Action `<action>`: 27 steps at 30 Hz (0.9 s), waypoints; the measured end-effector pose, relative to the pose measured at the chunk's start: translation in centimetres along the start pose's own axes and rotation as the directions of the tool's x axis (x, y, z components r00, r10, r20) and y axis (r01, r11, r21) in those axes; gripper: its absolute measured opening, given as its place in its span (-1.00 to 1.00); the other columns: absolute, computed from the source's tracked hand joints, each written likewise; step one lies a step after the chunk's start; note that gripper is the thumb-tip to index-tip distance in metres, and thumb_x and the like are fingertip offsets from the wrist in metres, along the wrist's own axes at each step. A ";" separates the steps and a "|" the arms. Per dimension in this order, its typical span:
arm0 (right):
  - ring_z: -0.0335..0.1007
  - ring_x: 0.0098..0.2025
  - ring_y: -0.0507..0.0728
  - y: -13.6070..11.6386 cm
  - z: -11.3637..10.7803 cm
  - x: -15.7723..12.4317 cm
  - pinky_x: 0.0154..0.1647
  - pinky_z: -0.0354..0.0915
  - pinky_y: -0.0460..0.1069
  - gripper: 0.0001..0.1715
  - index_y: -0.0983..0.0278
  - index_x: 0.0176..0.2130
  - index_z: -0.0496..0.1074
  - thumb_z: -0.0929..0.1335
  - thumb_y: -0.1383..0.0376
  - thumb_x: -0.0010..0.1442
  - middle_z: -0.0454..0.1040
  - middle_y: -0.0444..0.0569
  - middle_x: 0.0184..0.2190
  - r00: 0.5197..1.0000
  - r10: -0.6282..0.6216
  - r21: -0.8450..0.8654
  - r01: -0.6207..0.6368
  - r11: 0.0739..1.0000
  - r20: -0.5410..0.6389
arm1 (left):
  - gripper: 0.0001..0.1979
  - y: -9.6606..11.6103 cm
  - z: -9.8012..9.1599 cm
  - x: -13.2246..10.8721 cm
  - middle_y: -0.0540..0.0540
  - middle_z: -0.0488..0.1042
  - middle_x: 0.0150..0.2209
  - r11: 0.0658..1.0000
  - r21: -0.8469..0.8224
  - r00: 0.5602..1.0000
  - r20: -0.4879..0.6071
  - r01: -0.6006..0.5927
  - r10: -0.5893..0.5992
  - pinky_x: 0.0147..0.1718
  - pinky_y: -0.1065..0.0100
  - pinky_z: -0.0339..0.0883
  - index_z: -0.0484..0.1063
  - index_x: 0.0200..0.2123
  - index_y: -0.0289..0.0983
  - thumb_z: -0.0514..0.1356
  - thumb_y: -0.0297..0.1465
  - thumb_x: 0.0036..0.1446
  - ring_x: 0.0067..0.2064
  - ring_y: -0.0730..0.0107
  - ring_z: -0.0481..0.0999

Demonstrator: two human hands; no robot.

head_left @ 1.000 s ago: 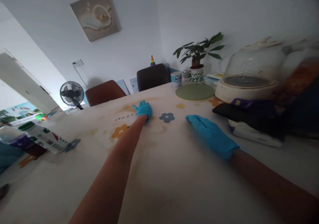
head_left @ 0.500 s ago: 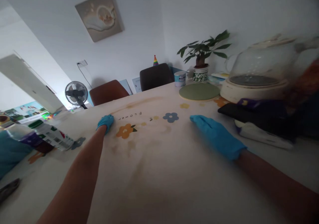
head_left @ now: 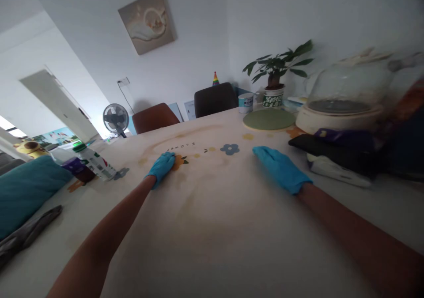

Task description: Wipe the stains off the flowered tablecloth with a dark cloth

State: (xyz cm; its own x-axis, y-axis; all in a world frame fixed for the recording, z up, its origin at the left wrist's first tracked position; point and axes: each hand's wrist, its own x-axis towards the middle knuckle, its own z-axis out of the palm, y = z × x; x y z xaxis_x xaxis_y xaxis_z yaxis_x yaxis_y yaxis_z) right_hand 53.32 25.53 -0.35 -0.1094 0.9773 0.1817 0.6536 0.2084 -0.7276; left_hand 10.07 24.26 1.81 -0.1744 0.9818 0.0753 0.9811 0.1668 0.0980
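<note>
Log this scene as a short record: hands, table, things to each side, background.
Left hand: blue-gloved, on the table, partly covering the orange flower
Right hand: blue-gloved, fingers straight and together, right of the blue flower; grasps nothing visible
Table: pale, flower-printed, brownish smears
Left side: green-capped bottle, teal cushion
Right side: green mat, glass pot
Beyond mat: can, potted plant
Background: brown chair, dark chair, fan, wall picture
</note>
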 end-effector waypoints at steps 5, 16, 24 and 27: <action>0.26 0.57 0.34 -0.7 -0.3 -0.3 0.67 0.02 0.29 -0.25 0.43 0.43 0.45 0.18 0.09 0.50 0.37 0.27 0.51 0.999 0.021 -0.006 -0.021 1.000 0.041 | -0.46 8.5 1.2 -1.0 -0.11 0.37 0.51 0.983 -0.099 0.986 0.057 -0.153 0.159 0.54 0.10 0.14 0.45 0.42 -0.09 -0.05 -0.28 0.52 0.55 0.11 0.28; 0.34 0.53 0.35 -0.5 -0.3 -0.2 0.63 0.12 0.28 -0.30 0.36 0.37 0.51 0.21 0.07 0.49 0.42 0.25 0.48 1.000 0.010 0.012 -0.010 1.000 0.020 | -0.44 21.0 3.4 -1.7 -0.12 0.21 0.60 0.856 -0.196 0.863 0.079 -0.478 0.499 0.57 -0.07 0.06 0.42 0.47 -0.09 -0.02 -0.17 0.54 0.57 0.00 0.21; 0.24 0.58 0.36 -0.9 -1.1 -0.9 0.65 0.05 0.20 -0.12 0.48 0.45 0.42 0.13 0.02 0.45 0.34 0.26 0.52 0.997 0.008 -0.058 -0.004 0.998 0.072 | -0.47 19.3 3.5 1.4 -0.18 0.47 0.41 0.925 -0.171 0.936 0.037 -0.340 0.351 0.47 0.05 0.25 0.51 0.37 -0.12 -0.06 -0.28 0.52 0.42 0.10 0.42; 0.20 0.59 0.40 -1.2 -1.3 -1.0 0.66 0.04 0.21 -0.05 0.58 0.46 0.39 0.10 0.01 0.43 0.30 0.31 0.53 0.996 -0.003 -0.093 0.012 0.996 0.090 | -0.47 14.6 2.5 2.7 -0.30 0.49 0.37 0.975 -0.139 0.983 0.032 -0.176 0.182 0.45 -0.08 0.27 0.54 0.32 -0.20 -0.09 -0.29 0.52 0.39 -0.01 0.45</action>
State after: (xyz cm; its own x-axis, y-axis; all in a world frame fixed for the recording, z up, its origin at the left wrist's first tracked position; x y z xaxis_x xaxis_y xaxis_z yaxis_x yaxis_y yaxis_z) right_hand 53.65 24.26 1.24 -0.1784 0.9761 0.1239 0.7188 0.2152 -0.6611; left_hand 24.11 29.54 0.91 0.0101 0.9982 0.0599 0.9752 -0.0231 0.2199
